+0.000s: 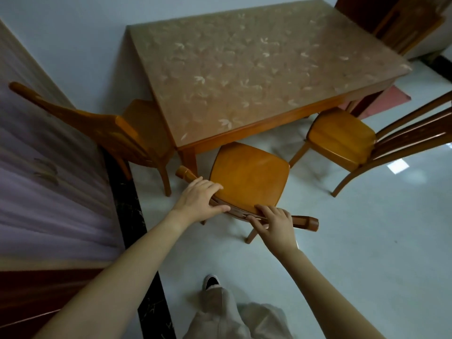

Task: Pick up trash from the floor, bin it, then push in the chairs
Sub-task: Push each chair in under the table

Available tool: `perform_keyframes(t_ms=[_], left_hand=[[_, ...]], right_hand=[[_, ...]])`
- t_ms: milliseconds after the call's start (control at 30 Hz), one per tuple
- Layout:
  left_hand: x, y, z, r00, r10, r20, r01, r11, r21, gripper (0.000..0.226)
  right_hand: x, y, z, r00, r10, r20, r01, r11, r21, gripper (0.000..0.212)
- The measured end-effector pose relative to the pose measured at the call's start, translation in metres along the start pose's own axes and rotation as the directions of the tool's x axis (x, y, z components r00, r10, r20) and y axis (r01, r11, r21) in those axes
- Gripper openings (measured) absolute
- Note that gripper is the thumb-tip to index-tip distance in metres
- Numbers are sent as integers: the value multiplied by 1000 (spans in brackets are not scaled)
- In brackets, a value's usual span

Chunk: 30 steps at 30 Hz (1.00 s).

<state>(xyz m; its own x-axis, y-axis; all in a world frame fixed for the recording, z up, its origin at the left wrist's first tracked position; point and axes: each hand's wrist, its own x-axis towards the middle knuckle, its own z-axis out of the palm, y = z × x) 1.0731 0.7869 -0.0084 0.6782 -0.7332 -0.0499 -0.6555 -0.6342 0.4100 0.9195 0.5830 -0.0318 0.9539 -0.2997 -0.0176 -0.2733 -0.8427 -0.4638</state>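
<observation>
At the far left a purple curtain point(49, 192) fills the edge. Next comes a left chair point(137, 133), its seat partly under the table point(256, 77). The left hand point(198, 200) grips the top rail of the middle chair point(249, 177), and the right hand point(275, 222) grips the same rail; the rail is partly covered by fingers. This chair's front edge touches the table's edge. The right chair point(342, 135) is cut off by the frame

Left hand point(199, 199) and right hand point(274, 222) — both curled (gripping).
</observation>
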Motion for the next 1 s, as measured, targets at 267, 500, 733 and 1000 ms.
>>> perform_keyframes(t_ms=[267, 500, 733, 1000], left_hand=[[15, -5, 21, 991, -36, -126, 19, 991, -136, 42], [20, 17, 40, 978, -90, -189, 55, 981, -185, 41], [31, 61, 59, 964, -156, -216, 123, 980, -159, 44], [36, 141, 99, 906, -285, -313, 253, 957, -141, 48]], right_hand=[[6, 16, 12, 983, 77, -167, -33, 968, 249, 40], [12, 44, 0, 983, 38, -177, 7, 969, 245, 35], [21, 89, -29, 991, -51, -126, 85, 955, 284, 39], [31, 165, -70, 976, -218, 4, 208, 933, 293, 43]])
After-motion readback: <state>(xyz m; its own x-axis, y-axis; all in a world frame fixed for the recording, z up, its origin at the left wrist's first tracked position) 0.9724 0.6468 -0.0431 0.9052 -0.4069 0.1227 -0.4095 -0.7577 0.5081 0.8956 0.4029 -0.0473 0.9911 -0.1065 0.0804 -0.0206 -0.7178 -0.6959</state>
